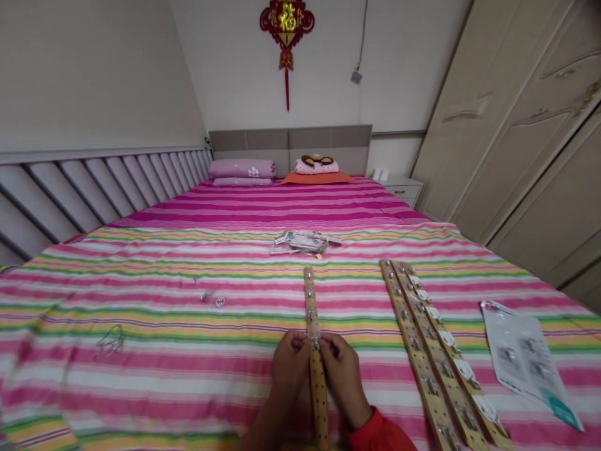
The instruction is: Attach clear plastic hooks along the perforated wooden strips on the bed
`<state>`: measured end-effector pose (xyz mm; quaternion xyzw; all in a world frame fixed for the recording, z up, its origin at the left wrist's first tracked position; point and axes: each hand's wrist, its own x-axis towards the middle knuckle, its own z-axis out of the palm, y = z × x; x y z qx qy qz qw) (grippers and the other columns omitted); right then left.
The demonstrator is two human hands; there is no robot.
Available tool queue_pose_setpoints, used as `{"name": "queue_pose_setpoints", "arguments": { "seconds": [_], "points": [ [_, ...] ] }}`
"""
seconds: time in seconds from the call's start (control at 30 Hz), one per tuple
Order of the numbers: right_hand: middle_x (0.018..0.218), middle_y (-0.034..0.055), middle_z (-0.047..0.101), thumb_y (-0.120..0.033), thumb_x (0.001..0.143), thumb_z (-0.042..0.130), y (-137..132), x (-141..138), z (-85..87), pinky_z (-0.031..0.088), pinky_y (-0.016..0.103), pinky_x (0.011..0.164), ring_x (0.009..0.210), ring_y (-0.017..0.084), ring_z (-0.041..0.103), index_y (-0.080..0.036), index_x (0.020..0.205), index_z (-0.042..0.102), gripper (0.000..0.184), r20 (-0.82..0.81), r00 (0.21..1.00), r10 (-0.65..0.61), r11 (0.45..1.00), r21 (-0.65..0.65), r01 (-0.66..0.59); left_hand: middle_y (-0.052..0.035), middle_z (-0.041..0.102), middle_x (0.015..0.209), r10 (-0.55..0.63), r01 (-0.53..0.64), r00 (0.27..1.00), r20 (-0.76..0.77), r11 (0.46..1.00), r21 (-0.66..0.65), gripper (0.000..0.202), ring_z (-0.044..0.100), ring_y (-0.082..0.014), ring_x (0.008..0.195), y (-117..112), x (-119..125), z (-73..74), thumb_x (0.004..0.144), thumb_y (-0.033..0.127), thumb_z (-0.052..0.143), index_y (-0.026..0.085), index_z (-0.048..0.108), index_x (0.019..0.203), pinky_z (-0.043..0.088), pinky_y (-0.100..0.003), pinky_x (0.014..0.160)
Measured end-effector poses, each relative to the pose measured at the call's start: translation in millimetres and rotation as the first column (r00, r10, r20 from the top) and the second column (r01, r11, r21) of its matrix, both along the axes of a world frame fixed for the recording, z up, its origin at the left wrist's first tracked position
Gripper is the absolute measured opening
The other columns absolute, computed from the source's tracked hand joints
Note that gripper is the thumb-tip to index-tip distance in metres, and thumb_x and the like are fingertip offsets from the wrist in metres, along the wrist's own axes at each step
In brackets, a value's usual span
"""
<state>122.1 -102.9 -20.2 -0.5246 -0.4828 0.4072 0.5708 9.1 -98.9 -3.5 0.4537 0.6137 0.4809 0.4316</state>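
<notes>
A long, narrow wooden strip (320,388) with rows of small holes lies lengthwise in front of me on the striped sheet. Small clear-and-metal pieces (310,293) sit along its far half; its near half shows bare holes. My left hand (290,363) is closed at the strip's left edge, fingertips pinching a small clear piece (313,340) on it. From the right edge, my right hand (344,369) pinches at the same piece, thumb and finger close together. The fingers partly hide that piece, so its exact kind cannot be made out.
Three similar strips (413,341) loaded with metal and white pieces lie to the right. Beyond them is a clear pouch (528,357) of metal parts. Crumpled plastic packets (305,241) lie ahead. A clear round bit (220,302) and a thin tangled item (111,340) lie left.
</notes>
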Motion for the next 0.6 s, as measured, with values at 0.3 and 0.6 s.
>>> {"name": "queue_pose_setpoints", "arguments": {
  "seconds": [0.3, 0.6],
  "points": [
    [0.052, -0.0056, 0.050, -0.041, 0.066, 0.065, 1.9, -2.1, 1.4, 0.040, 0.025, 0.045, 0.048, 0.014, 0.047, -0.016, 0.085, 0.065, 0.032, -0.067, 0.996, -0.065, 0.996, -0.073, 0.060, -0.0008, 0.064, 0.066, 0.022, -0.027, 0.992, -0.125, 0.999, -0.039, 0.016, 0.059, -0.0161, 0.064, -2.3, 2.0, 3.5, 0.068, 0.034, 0.061, 0.019, 0.059, 0.070, 0.045, -0.027, 0.063],
    [0.064, -0.0019, 0.059, -0.050, 0.068, 0.067, -8.7, 5.1, -3.9, 0.037, 0.024, 0.044, 0.049, 0.012, 0.048, -0.018, 0.094, 0.064, 0.042, -0.233, 0.971, -0.056, 0.996, -0.087, 0.037, 0.0008, 0.058, 0.058, 0.165, -0.170, 0.985, 0.040, 0.965, 0.202, 0.028, 0.052, -0.0129, 0.056, 6.2, -75.1, 13.1, 0.064, 0.043, 0.063, 0.015, 0.063, 0.070, 0.042, -0.024, 0.055]
  ]
}}
